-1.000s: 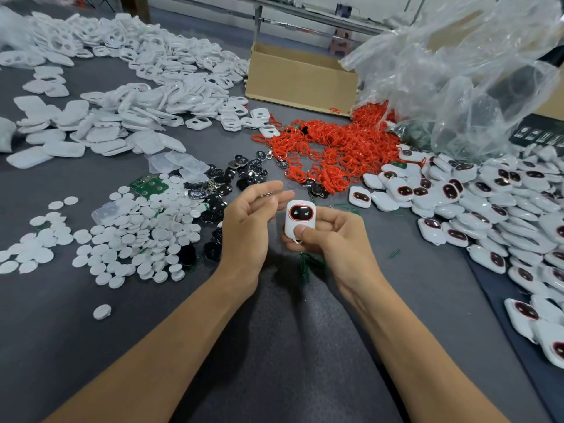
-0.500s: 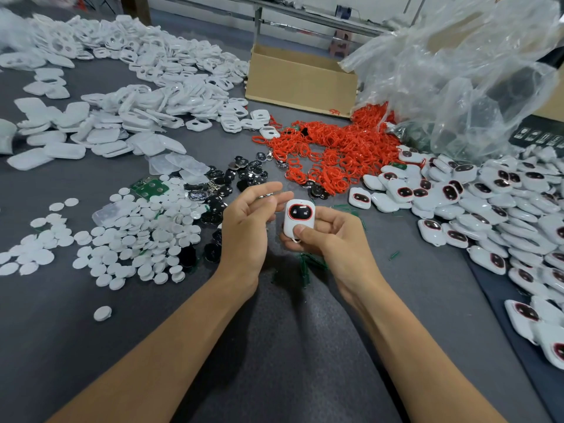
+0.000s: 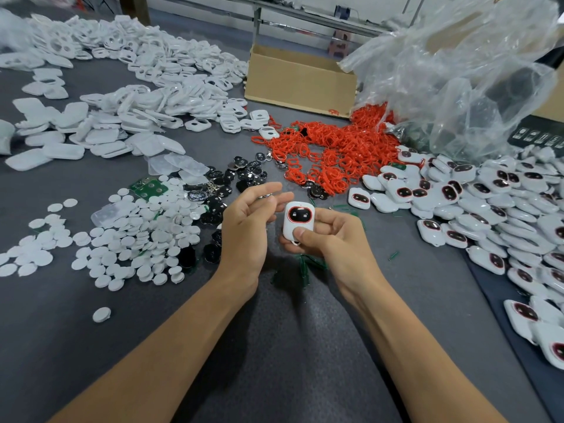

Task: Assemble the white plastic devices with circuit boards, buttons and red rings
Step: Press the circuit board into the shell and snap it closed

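My right hand (image 3: 332, 239) holds a white plastic device (image 3: 297, 222) upright above the table, thumb pressed on its lower half. The device shows a black button face ringed in red. My left hand (image 3: 248, 227) hovers just left of it, fingers loosely curled and holding nothing that I can make out. Behind the hands lie a heap of red rings (image 3: 329, 154), black button pads (image 3: 244, 175), a green circuit board (image 3: 149, 187) and white round discs (image 3: 134, 236). Empty white shells (image 3: 137, 96) cover the far left.
Several finished devices (image 3: 488, 203) are heaped on the right, down to the table's edge. A cardboard box (image 3: 299, 83) and a crumpled clear plastic bag (image 3: 457, 71) stand at the back. Grey table cloth (image 3: 274, 346) lies under my forearms.
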`<state>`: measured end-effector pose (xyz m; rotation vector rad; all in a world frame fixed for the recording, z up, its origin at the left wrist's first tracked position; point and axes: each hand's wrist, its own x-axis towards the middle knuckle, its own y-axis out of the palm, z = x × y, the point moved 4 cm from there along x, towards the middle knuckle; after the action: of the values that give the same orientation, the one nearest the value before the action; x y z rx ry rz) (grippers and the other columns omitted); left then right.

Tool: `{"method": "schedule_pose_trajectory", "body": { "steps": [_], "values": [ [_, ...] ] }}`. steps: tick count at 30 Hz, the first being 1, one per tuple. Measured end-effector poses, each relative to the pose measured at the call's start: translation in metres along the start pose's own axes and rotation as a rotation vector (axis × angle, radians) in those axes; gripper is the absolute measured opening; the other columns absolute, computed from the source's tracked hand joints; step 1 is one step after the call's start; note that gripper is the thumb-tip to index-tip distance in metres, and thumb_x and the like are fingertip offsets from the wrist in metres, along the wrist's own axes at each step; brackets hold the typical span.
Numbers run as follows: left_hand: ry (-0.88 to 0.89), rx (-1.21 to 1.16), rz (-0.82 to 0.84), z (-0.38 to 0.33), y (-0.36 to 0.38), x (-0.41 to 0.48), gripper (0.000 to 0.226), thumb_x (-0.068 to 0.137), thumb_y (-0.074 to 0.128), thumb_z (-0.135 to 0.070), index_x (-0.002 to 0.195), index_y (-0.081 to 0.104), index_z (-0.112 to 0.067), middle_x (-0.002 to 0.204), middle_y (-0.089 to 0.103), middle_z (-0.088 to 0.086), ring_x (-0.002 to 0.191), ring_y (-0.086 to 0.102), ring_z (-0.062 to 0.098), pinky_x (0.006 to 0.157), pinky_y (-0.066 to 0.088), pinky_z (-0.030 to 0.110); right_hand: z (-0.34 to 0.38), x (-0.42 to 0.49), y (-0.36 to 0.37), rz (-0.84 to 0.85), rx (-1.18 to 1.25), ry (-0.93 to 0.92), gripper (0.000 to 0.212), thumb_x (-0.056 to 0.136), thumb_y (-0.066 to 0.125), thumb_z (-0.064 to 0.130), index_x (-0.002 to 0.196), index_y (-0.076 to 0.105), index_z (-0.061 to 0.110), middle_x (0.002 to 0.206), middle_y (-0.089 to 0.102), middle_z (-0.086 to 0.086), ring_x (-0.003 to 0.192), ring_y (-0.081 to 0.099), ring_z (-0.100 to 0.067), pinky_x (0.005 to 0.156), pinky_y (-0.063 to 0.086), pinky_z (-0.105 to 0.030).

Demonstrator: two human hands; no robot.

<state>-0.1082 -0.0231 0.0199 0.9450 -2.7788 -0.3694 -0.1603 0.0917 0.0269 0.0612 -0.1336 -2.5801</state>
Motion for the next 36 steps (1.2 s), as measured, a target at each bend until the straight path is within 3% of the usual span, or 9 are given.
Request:
{"method": "schedule_pose_trajectory", "body": {
  "steps": [4, 11, 18, 21, 25, 29, 31, 33, 36],
  "values": [
    [-0.004, 0.007, -0.003, 0.0, 0.0, 0.0, 0.025, 0.095, 0.047, -0.002, 0.103, 0.067, -0.015, 0.094, 0.076, 0.0, 0.097, 0.069, 0.016, 0.087, 0.046, 0.028, 0.0, 0.0, -0.001, 0.013, -0.001, -0.004, 0.026, 0.083, 0.053, -0.018, 0.1, 0.066, -0.002, 0.075, 0.071, -0.011, 0.064, 0.067, -0.022, 0.067, 0.059, -0.029],
    [-0.021, 0.005, -0.016, 0.0, -0.001, -0.001, 0.025, 0.096, 0.047, -0.003, 0.102, 0.068, -0.014, 0.094, 0.076, 0.002, 0.1, 0.069, 0.022, 0.1, 0.047, 0.046, -0.003, 0.002, 0.0, 0.037, -0.025, -0.002, 0.03, 0.083, 0.056, -0.017, 0.103, 0.066, 0.002, 0.081, 0.073, -0.011, 0.069, 0.068, -0.02, 0.067, 0.056, -0.028],
    [-0.022, 0.013, -0.01, -0.001, 0.001, -0.002, 0.025, 0.097, 0.046, -0.004, 0.103, 0.068, -0.015, 0.095, 0.076, 0.002, 0.098, 0.069, 0.016, 0.093, 0.05, 0.038, -0.001, 0.0, -0.002, 0.048, -0.041, 0.009, 0.028, 0.085, 0.055, -0.015, 0.11, 0.063, -0.003, 0.081, 0.072, -0.012, 0.07, 0.068, -0.022, 0.068, 0.057, -0.028],
    [-0.018, 0.013, -0.009, 0.001, -0.001, -0.002, 0.024, 0.097, 0.046, -0.004, 0.104, 0.067, -0.015, 0.096, 0.075, 0.0, 0.091, 0.067, 0.009, 0.084, 0.048, 0.026, 0.007, 0.0, -0.017, -0.069, 0.032, -0.009, 0.021, 0.086, 0.056, -0.012, 0.105, 0.061, -0.003, 0.081, 0.073, -0.01, 0.073, 0.071, -0.022, 0.065, 0.057, -0.024],
    [-0.025, -0.011, -0.016, 0.002, -0.002, 0.0, 0.025, 0.098, 0.046, -0.004, 0.101, 0.068, -0.016, 0.095, 0.075, 0.001, 0.088, 0.065, 0.01, 0.081, 0.049, 0.024, 0.027, 0.001, -0.077, -0.318, 0.403, 0.057, 0.007, 0.088, 0.054, -0.006, 0.089, 0.061, -0.008, 0.087, 0.072, -0.014, 0.082, 0.072, -0.024, 0.066, 0.057, -0.021],
    [-0.032, -0.028, -0.019, 0.002, 0.0, 0.0, 0.025, 0.098, 0.047, -0.004, 0.096, 0.068, -0.018, 0.091, 0.076, 0.001, 0.086, 0.064, 0.01, 0.078, 0.049, 0.024, 0.063, -0.002, -0.163, -0.586, 0.594, -0.016, 0.009, 0.094, 0.05, 0.001, 0.099, 0.056, -0.004, 0.106, 0.064, -0.02, 0.08, 0.073, -0.023, 0.074, 0.058, -0.026],
    [-0.042, -0.039, -0.024, 0.002, 0.0, 0.0, 0.024, 0.098, 0.047, -0.005, 0.098, 0.068, -0.017, 0.091, 0.076, 0.001, 0.085, 0.064, 0.011, 0.077, 0.049, 0.024, 0.08, -0.002, -0.201, -0.648, 0.564, -0.077, 0.022, 0.099, 0.044, 0.012, 0.116, 0.051, -0.002, 0.122, 0.059, -0.021, 0.096, 0.069, -0.023, 0.082, 0.056, -0.028],
    [-0.052, -0.047, -0.033, 0.003, -0.001, 0.0, 0.022, 0.098, 0.047, -0.006, 0.101, 0.067, -0.015, 0.09, 0.076, 0.001, 0.083, 0.063, 0.011, 0.075, 0.049, 0.023, 0.083, 0.0, -0.219, -0.641, 0.428, -0.001, 0.032, 0.102, 0.038, 0.011, 0.132, 0.041, 0.0, 0.139, 0.045, -0.024, 0.116, 0.059, -0.029, 0.097, 0.05, -0.031],
    [-0.056, -0.049, -0.019, 0.002, 0.0, -0.001, 0.021, 0.098, 0.048, -0.007, 0.102, 0.067, -0.014, 0.089, 0.076, -0.001, 0.078, 0.062, 0.007, 0.072, 0.05, 0.02, 0.074, 0.004, -0.211, -0.54, 0.063, 0.122, 0.04, 0.099, 0.037, 0.0, 0.138, 0.034, -0.009, 0.136, 0.048, -0.024, 0.109, 0.06, -0.029, 0.097, 0.049, -0.032]
  ]
}}
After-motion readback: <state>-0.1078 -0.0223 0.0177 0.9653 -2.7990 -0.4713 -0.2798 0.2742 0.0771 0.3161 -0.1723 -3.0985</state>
